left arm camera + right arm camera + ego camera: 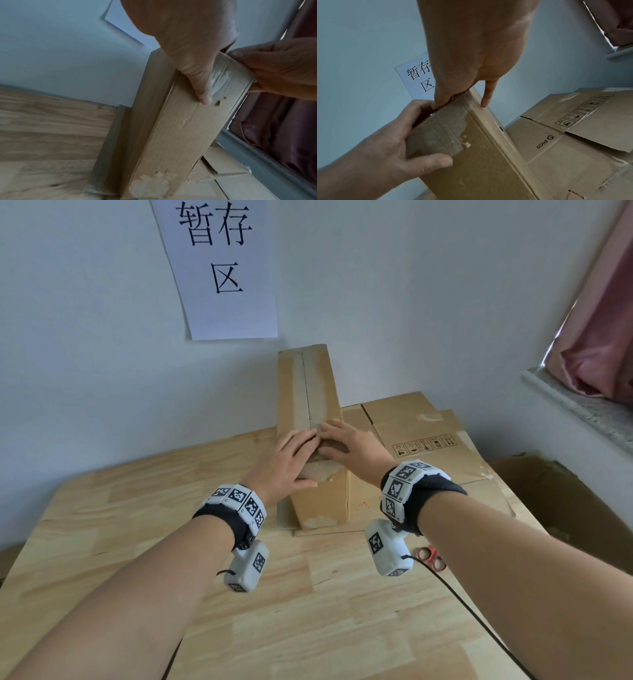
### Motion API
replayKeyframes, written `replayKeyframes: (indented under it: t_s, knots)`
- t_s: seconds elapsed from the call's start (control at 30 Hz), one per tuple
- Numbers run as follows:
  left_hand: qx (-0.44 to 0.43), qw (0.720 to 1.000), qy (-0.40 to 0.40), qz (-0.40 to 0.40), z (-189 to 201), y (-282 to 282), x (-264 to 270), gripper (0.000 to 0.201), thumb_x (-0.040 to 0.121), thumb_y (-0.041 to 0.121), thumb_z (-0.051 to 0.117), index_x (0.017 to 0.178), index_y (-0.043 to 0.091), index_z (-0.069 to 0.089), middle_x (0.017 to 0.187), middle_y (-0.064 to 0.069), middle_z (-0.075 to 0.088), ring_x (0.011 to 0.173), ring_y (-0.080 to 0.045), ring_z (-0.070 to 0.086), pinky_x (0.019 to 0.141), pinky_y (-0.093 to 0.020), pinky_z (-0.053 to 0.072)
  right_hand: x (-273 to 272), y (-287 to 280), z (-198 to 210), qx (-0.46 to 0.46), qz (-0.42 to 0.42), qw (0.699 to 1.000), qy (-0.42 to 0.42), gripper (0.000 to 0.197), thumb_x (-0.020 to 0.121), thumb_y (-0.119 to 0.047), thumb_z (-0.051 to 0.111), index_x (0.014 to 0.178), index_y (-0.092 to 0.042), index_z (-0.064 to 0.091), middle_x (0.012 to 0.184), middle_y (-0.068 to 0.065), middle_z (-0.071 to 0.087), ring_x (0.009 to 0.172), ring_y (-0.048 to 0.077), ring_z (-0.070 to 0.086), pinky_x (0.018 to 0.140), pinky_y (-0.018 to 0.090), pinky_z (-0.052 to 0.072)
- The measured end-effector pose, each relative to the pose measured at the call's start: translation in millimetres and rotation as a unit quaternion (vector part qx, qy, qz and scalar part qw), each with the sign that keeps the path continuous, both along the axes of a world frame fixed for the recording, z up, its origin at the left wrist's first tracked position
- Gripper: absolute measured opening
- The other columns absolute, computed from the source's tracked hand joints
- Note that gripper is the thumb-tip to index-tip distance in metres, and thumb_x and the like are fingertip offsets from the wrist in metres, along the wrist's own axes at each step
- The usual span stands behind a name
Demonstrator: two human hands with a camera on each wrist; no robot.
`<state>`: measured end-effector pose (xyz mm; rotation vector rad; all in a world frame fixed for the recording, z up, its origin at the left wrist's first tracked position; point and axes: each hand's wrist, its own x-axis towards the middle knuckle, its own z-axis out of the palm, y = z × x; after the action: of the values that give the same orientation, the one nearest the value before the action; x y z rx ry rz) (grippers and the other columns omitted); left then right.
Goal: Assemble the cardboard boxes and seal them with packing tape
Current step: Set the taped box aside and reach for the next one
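Light wooden worktop (137, 542). White paper sign (219, 268) with black Chinese characters, fixed to pale wall (411, 285). Pink curtain (603, 330) at right, above speckled stone windowsill (579, 405). Red-handled scissors (432, 557) lying on worktop.

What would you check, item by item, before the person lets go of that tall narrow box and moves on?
1. Tape strip covers the top seam: ok.
2. Tape end pressed over the near edge: ok, left hand and right hand press it flat.
3. Narrow box stands on the flattened cardboard: ok.
4. Bottom sealed: cannot tell.
5. Red-handled scissors on the table: ok.
6. Tape roll nearby: cannot tell.
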<state>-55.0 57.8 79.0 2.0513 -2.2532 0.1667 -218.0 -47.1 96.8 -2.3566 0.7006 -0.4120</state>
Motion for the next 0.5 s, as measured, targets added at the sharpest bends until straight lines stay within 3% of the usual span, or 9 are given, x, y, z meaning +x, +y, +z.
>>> replayKeyframes:
  t_s: [0.07, 0.13, 0.27, 0.3, 0.37, 0.43, 0.47, 0.5]
  knots:
    - [0.016, 0.999, 0.029, 0.015, 2.6, 2.6, 2.3, 0.09, 0.083, 0.053, 0.061, 0.151, 0.016, 0.014, 0.158, 0.005, 0.006, 0.144, -0.012, 0.001, 0.119, -0.034, 0.007, -0.8, -0.7, 1.2, 0.0, -0.006, 1.0, -0.003, 0.041, 0.094, -0.035, 0.055, 0.133, -0.024, 0.054, 0.147, -0.007, 0.042, 0.142, 0.008, 0.024, 0.117, 0.043, 0.019]
    - [0.004, 0.997, 0.058, 0.041, 3.5, 5.6, 6.8, 0.092, 0.085, 0.061, 0.052, 0.152, 0.019, 0.004, 0.155, 0.01, -0.01, 0.142, -0.004, -0.012, 0.116, -0.027, -0.008, -3.7, -2.6, 3.2, 0.019, -0.024, 1.0, 0.003, 0.043, 0.09, -0.042, 0.057, 0.13, -0.028, 0.055, 0.148, -0.009, 0.04, 0.141, 0.007, 0.025, 0.118, 0.04, 0.019]
    - [-0.003, 0.994, 0.09, 0.069, -2.8, 13.6, 13.0, 0.087, 0.085, 0.065, 0.045, 0.152, 0.02, 0.013, 0.157, 0.012, 0.0, 0.142, 0.001, -0.009, 0.117, -0.027, 0.01, -1.0, -5.2, 11.4, 0.01, -0.045, 0.999, 0.012, 0.041, 0.085, -0.042, 0.064, 0.121, -0.023, 0.059, 0.135, -0.007, 0.051, 0.129, 0.012, 0.041, 0.11, 0.034, 0.033]
    - [-0.007, 0.994, 0.091, 0.062, -3.0, 15.3, 11.1, 0.086, 0.085, 0.065, 0.044, 0.152, 0.02, 0.015, 0.157, 0.012, 0.003, 0.142, 0.002, -0.008, 0.117, -0.026, 0.012, 3.5, -5.7, 14.9, -0.017, -0.056, 0.997, 0.044, 0.05, 0.083, -0.045, 0.065, 0.125, -0.02, 0.054, 0.134, -0.003, 0.047, 0.128, 0.016, 0.039, 0.108, 0.033, 0.034]
    - [-0.025, 0.995, 0.078, 0.049, -4.5, 17.0, 7.4, 0.084, 0.086, 0.064, 0.043, 0.151, 0.018, 0.017, 0.157, 0.011, 0.006, 0.143, 0.002, -0.007, 0.116, -0.023, 0.012, 12.0, -6.4, 22.3, -0.018, -0.106, 0.987, 0.12, 0.088, 0.076, -0.055, 0.068, 0.143, -0.014, 0.029, 0.146, 0.006, 0.026, 0.136, 0.026, 0.026, 0.11, 0.038, 0.027]
    - [-0.028, 0.996, 0.074, 0.047, -7.5, 20.1, 6.1, 0.083, 0.087, 0.064, 0.041, 0.151, 0.017, 0.017, 0.157, 0.011, 0.007, 0.144, 0.001, -0.005, 0.116, -0.022, 0.012, 16.5, -4.5, 24.1, 0.098, -0.162, 0.968, 0.162, 0.114, 0.072, -0.058, 0.071, 0.15, -0.009, 0.002, 0.157, 0.011, 0.005, 0.143, 0.031, 0.017, 0.114, 0.042, 0.022]
    - [-0.024, 0.996, 0.075, 0.048, -8.9, 21.5, 7.3, 0.082, 0.088, 0.065, 0.038, 0.151, 0.018, 0.016, 0.157, 0.011, 0.007, 0.144, 0.001, -0.005, 0.116, -0.023, 0.013, 18.1, -4.2, 20.1, 0.172, -0.174, 0.956, 0.16, 0.115, 0.073, -0.057, 0.071, 0.15, -0.005, 0.004, 0.157, 0.016, 0.009, 0.141, 0.032, 0.023, 0.113, 0.044, 0.026]
    - [-0.019, 0.996, 0.078, 0.05, -9.4, 23.2, 8.7, 0.081, 0.089, 0.066, 0.035, 0.151, 0.019, 0.015, 0.157, 0.012, 0.006, 0.144, 0.002, -0.005, 0.117, -0.024, 0.013, 19.1, -3.0, 13.3, 0.235, -0.169, 0.946, 0.146, 0.105, 0.075, -0.056, 0.069, 0.148, -0.001, 0.016, 0.152, 0.02, 0.024, 0.135, 0.034, 0.035, 0.11, 0.045, 0.034]
